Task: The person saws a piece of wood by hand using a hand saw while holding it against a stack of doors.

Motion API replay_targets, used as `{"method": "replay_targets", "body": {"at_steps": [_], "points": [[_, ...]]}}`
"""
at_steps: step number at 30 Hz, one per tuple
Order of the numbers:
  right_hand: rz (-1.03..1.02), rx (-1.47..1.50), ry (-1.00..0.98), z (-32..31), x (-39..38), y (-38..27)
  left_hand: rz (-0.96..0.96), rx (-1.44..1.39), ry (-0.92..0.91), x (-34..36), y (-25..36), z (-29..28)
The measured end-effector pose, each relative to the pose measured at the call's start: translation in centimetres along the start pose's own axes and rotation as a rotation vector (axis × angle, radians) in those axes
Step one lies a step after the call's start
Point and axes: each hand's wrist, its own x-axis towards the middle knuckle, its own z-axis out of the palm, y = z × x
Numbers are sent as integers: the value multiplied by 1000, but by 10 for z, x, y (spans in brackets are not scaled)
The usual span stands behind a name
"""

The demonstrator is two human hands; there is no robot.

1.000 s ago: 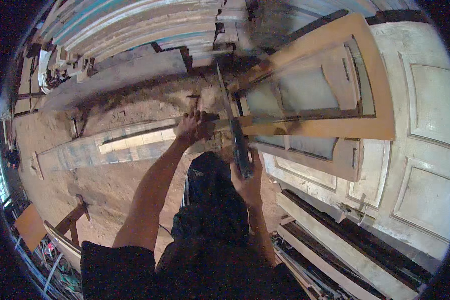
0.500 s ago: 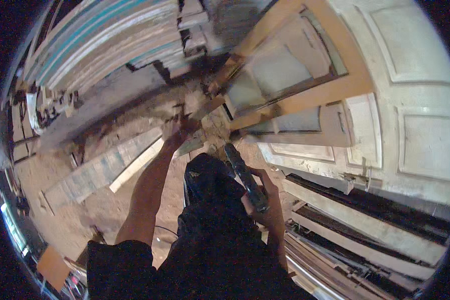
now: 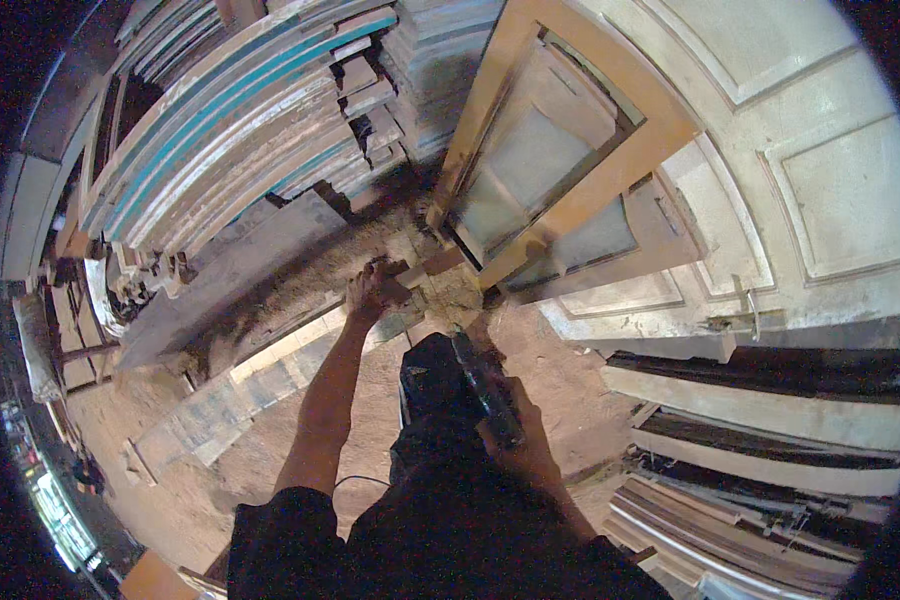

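Drawn closer to the body, the handsaw [image 3: 482,380] is clamped in the right hand [image 3: 522,437]; I see the left hand [image 3: 367,292] on a wooden strip [image 3: 444,262], likely steadying it, grip unclear.

High on the head, this one fisheye stares steeply down past the dark shirt [image 3: 440,535], left hand [image 3: 368,292] and right hand [image 3: 526,440] near below, floor [image 3: 570,390] beyond, straight edges bending toward the rim!

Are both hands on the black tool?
No, only the right hand grips the black tool, while the left hand is apart from it, farther forward.
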Motion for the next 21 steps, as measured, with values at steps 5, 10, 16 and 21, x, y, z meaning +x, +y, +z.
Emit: {"method": "replay_targets", "body": {"at_steps": [5,10,16,21], "points": [[-6,-32,-38,-2,2,-3,-82,132,-75,-17,-47,22],[53,-4,21,-5,10,-19,1,116,79,-10,-7,31],[145,33,-27,-3,21,-49,44,203,63,-13,-33,35],[152,-43,-3,1,20,-21,-73,41,-53,0,13,-19]]}}
